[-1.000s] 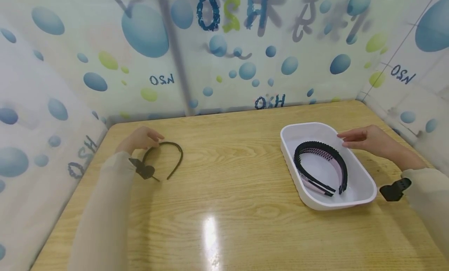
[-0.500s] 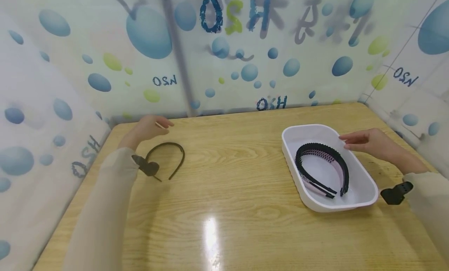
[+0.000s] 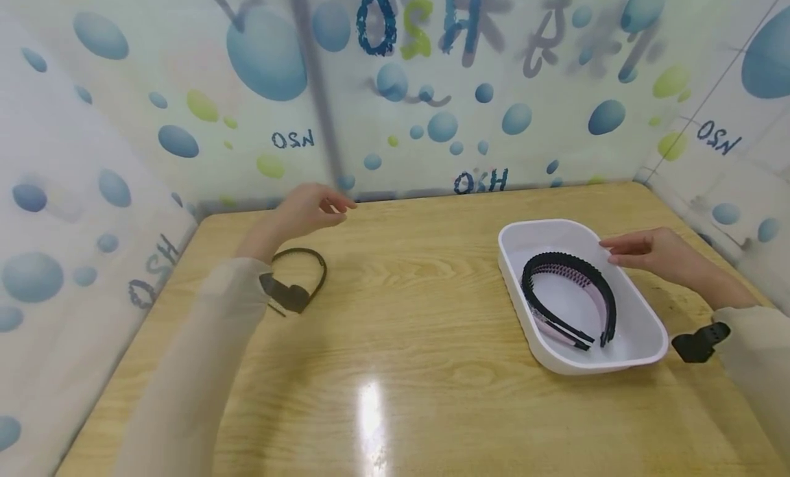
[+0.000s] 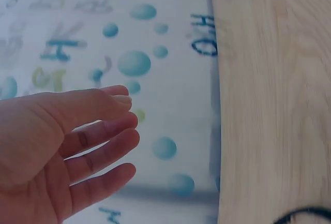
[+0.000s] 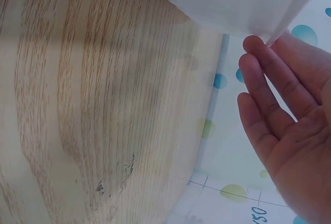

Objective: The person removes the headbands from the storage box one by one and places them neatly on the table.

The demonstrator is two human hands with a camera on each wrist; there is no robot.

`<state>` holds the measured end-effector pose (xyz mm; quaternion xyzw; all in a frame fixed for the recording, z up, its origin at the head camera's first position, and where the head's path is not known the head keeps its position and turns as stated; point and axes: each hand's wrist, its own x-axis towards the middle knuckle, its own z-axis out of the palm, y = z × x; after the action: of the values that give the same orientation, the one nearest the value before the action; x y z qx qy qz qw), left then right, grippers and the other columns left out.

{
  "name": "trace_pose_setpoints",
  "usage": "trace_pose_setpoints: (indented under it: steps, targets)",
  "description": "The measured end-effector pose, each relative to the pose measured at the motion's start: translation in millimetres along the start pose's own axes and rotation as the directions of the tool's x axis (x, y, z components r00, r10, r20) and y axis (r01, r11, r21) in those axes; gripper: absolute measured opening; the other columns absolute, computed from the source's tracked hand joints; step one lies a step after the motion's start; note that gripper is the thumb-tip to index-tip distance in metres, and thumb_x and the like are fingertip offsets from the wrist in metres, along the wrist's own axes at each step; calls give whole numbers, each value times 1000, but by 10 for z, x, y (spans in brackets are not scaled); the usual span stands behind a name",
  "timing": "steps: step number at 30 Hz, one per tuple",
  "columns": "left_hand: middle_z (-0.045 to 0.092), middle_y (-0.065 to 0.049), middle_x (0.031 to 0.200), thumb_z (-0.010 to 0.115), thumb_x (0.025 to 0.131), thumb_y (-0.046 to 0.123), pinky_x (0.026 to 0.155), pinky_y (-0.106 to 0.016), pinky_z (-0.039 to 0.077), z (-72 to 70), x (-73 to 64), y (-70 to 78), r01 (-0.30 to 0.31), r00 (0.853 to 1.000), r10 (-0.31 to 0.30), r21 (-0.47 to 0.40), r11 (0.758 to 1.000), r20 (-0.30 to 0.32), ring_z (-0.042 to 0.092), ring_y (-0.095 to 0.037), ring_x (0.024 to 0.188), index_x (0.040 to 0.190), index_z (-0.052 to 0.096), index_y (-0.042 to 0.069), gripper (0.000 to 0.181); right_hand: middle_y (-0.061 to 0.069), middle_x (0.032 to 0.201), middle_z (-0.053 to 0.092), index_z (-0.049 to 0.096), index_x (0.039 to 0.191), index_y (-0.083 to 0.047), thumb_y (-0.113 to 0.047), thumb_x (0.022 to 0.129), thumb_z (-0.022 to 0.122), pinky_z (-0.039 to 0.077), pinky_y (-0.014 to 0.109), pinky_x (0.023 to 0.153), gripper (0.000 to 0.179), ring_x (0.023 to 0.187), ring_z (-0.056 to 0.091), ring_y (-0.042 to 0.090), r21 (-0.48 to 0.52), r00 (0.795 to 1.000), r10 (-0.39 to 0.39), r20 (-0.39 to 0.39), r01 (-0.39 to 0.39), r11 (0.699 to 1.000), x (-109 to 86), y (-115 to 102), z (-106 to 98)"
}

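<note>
A thin dark headband (image 3: 324, 275) lies on the left part of the wooden table, partly hidden by my left wrist and its camera. My left hand (image 3: 308, 210) hovers beyond it, near the table's back edge, with relaxed fingers and nothing held; in the left wrist view its fingers (image 4: 106, 146) are spread apart. On the right stands a white plastic tray (image 3: 516, 306). Black headbands (image 3: 611, 309) and a pink one (image 3: 552, 331) lie inside it, overlapping. My right hand (image 3: 663, 254) pinches the tray's right rim between thumb and fingers (image 5: 279, 71).
The wooden table (image 3: 395, 312) reaches back to a wall sheet (image 3: 407, 162) printed with blue and green bubbles. More of this sheet stands along the left and right sides. Dark scuff marks (image 5: 124, 169) show on the tabletop near the tray.
My left hand has risen away from the dark headband and moved right, toward the back of the table. The headband stays on the table. My right hand stays at the tray rim.
</note>
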<state>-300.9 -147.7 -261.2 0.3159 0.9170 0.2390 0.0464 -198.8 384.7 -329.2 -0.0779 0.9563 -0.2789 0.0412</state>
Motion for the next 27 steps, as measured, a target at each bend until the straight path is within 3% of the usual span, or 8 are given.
trace_pose_setpoints:
  steps: [3, 6, 10, 13, 19, 27]
  targets:
    - [64, -12, 97, 62, 86, 5, 76, -37, 49, 37, 62, 190, -51, 999, 51, -10, 999, 4, 60, -25, 87, 112, 65, 3, 26, 27, 111, 59, 57, 119, 7, -20, 87, 63, 53, 37, 73, 43, 99, 56, 39, 3, 1000, -4, -3, 4, 1000, 4, 7, -3]
    - [64, -11, 98, 62, 86, 6, 77, -36, 49, 99, 136, 346, -102, 995, 102, -25, 994, 13, 60, -23, 88, 113, 64, 4, 27, 27, 110, 59, 57, 119, 7, -21, 87, 64, 53, 36, 72, 43, 91, 62, 17, 3, 1000, -2, -1, 2, 1000, 6, 6, -11]
    - [65, -10, 99, 61, 87, 5, 77, -34, 49, 187, 229, 520, -162, 986, 164, -62, 985, 24, 61, -22, 88, 113, 64, 3, 26, 27, 110, 59, 57, 119, 7, -19, 87, 64, 53, 35, 71, 42, 89, 62, 15, 4, 1000, -3, -4, 3, 1000, 1, -11, -11]
    - [65, -8, 99, 60, 87, 6, 76, -33, 49, 267, 292, 626, -186, 981, 191, -97, 978, 37, 60, -21, 88, 113, 64, 4, 26, 27, 109, 60, 56, 119, 8, -19, 87, 64, 53, 36, 71, 42, 95, 59, 35, 1, 1000, -4, -5, 4, 1000, -6, -15, -1]
    - [64, -6, 103, 59, 89, 8, 76, -29, 48, 478, 436, 767, -203, 973, 218, -172, 964, 73, 59, -18, 90, 114, 64, 5, 26, 28, 111, 59, 55, 121, 7, -20, 88, 62, 52, 38, 73, 43, 99, 57, 39, -3, 1000, 6, 6, -6, 1000, -3, 1, 4]
    - [63, -5, 100, 58, 90, 9, 75, -24, 48, 764, 641, 939, -181, 967, 215, -226, 957, 134, 59, -14, 87, 113, 64, 7, 24, 28, 110, 59, 55, 121, 8, -20, 89, 62, 52, 39, 73, 43, 98, 57, 40, -6, 1000, 3, 2, -3, 1000, 2, -7, 3]
